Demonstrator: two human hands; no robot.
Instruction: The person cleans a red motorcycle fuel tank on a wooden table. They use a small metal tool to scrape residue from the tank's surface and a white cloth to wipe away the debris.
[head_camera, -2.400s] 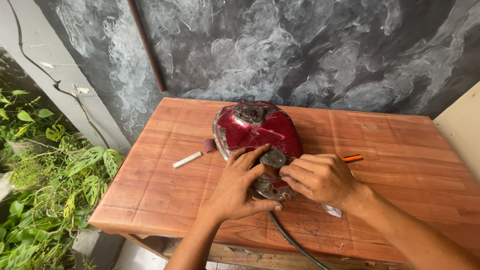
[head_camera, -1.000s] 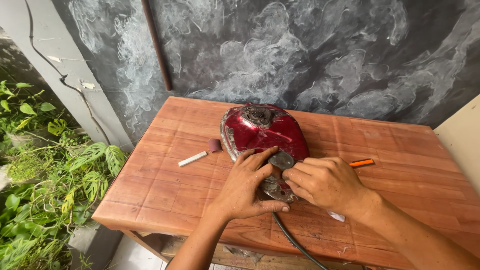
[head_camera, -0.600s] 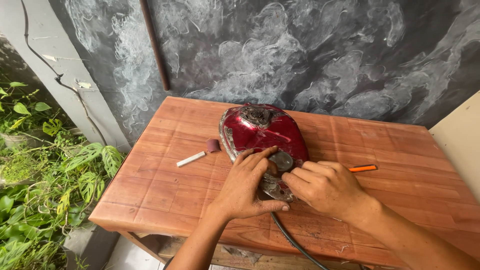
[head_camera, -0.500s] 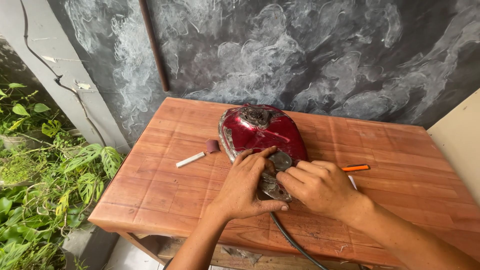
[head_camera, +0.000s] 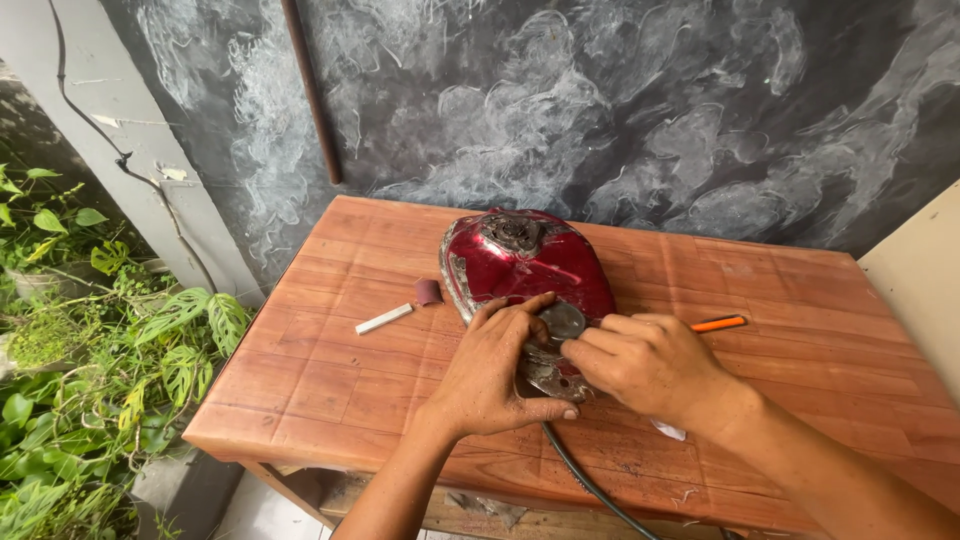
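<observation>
Red tank's (head_camera: 525, 265) near end under both hands.

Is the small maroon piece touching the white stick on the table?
Apart. The head view shows bare wood between the small maroon piece and the white stick.

An outdoor repair spot at the edge of a building, a makeshift workshop. A rough wooden surface (head_camera: 330, 370) stands against a dark, chalk-smeared wall (head_camera: 620, 110), and on it lies a worn red motorcycle fuel tank (head_camera: 525, 260). Left of the tank lie a scrap of sandpaper (head_camera: 428, 292) and a small white stick (head_camera: 384, 319). Further left, beyond the edge, green plants (head_camera: 90, 380) grow.
</observation>
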